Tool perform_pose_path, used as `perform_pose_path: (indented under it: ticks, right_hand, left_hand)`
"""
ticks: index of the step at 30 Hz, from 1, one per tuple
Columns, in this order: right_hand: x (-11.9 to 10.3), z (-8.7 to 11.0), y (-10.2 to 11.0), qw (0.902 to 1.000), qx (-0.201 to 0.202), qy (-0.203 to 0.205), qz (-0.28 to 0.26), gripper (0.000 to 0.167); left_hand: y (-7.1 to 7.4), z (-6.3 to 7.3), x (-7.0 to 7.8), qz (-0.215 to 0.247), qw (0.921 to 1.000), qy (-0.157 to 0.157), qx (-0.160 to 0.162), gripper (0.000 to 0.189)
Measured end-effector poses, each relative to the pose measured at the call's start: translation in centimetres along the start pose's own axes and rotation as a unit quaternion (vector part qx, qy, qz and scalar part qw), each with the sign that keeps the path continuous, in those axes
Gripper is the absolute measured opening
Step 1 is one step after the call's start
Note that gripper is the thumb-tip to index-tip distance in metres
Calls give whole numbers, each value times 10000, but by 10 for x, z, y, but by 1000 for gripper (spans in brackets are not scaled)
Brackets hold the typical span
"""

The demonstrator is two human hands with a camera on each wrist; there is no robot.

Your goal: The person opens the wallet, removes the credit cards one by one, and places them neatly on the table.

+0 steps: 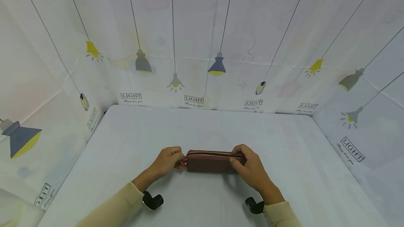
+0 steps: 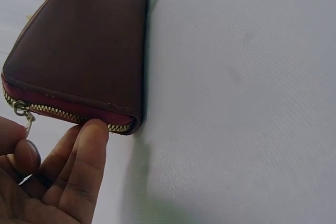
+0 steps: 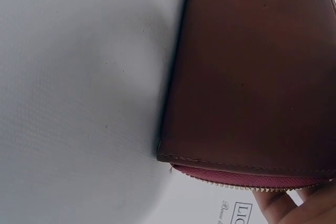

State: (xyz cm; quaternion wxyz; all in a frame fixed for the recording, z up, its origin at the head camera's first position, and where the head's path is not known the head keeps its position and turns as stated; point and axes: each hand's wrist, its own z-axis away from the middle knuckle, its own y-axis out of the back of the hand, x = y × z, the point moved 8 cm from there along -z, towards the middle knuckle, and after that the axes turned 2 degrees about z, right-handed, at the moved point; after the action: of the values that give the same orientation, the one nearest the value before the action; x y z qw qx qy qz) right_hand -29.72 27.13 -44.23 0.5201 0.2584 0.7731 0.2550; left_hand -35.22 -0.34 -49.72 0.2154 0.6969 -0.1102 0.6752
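Note:
A dark brown zip-around wallet [image 1: 208, 164] stands on its long edge on the white table, its brass zipper running along the top. At the wallet's left end, my left hand [image 1: 167, 160] pinches the small zipper pull [image 2: 30, 123] between thumb and finger, with other fingertips against the zipped end. My right hand [image 1: 252, 169] grips the opposite end, thumb on the near side and fingers over the top. Pinkish-red lining [image 3: 236, 177] shows beside the teeth in the right wrist view. What lies inside the wallet is hidden.
The white-covered table [image 1: 202, 125] meets a fabric backdrop [image 1: 195, 45] printed with hanging lamps at the back and both sides. A black wrist-worn device [image 1: 153, 200] sits by the left cuff, and another black device [image 1: 254, 206] by the right.

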Motion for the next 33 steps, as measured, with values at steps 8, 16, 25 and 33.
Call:
perform_pose_path:
  ticks: [8, 16, 25, 33]
  right_hand:
    - [4, 0, -3, 9997, -42, -249, -72, 18]
    - [3, -1, -4, 9995, -36, -277, -174, 18]
    - [3, -2, -1, 9995, 29, -298, -115, 18]
    - [-14, 0, -2, 9979, 265, 542, 214, 22]
  left_hand:
    - [0, 3, 0, 79, 9999, -44, -78, 27]
    - [0, 2, -2, 144, 9999, 84, -29, 28]
    - [-2, -2, 3, -7, 9999, 75, 98, 30]
    - [0, 2, 13, -187, 9992, -283, 199, 30]
